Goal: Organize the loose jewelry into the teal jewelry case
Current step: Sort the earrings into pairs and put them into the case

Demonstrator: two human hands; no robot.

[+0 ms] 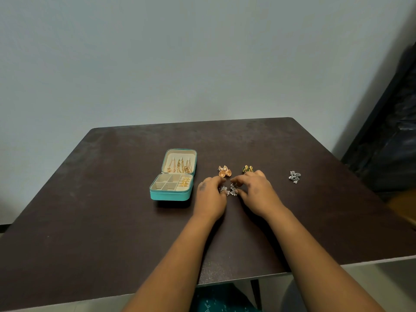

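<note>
Teal jewelry case (169, 196) lying open left of centre on the dark table (90, 221), gold chains (180, 165) hanging in its lid. Both hands working mid-frame: left hand (210, 198) pinching one silver earring (224, 189), right hand (256, 192) pinching another silver earring (233, 190). Copper earrings (224, 171) and green earrings (247, 169) sitting just above; a silver cluster (294, 176) lying far right.

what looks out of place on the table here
One silver earring cluster lies alone far to the right, apart from the other loose pieces near the teal jewelry case. Nothing looks spilled or damaged.
</note>
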